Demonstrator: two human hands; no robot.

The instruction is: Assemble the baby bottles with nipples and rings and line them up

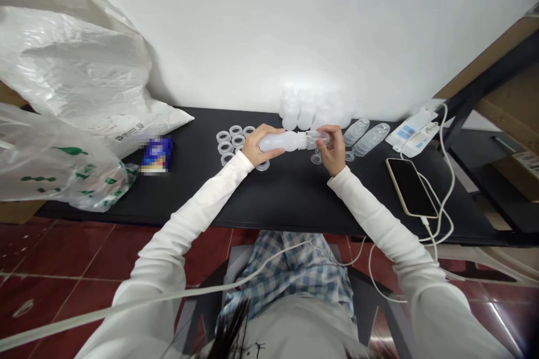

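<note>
A frosted white plastic bottle [280, 142] lies sideways between my hands, above the black table. My left hand [257, 146] wraps round its wide end. At its neck, my right hand [334, 148] grips a clear cap [316, 139], which meets the bottle's end; whether it is fully seated I cannot tell. Several translucent rings [225, 147] lie beside and partly behind my left hand. A few small clear rings [316, 159] sit by my right hand, partly hidden. To its right lie stacks of nested clear caps [371, 139]. More frosted bottles [306, 109] stand against the wall.
Large white plastic bags [76, 61] and a blue packet [157, 152] occupy the left side. A phone [411, 187] with a white charging cable [447, 179] and a white-and-blue pouch [412, 132] lie at the right. The table's front edge runs close to my lap.
</note>
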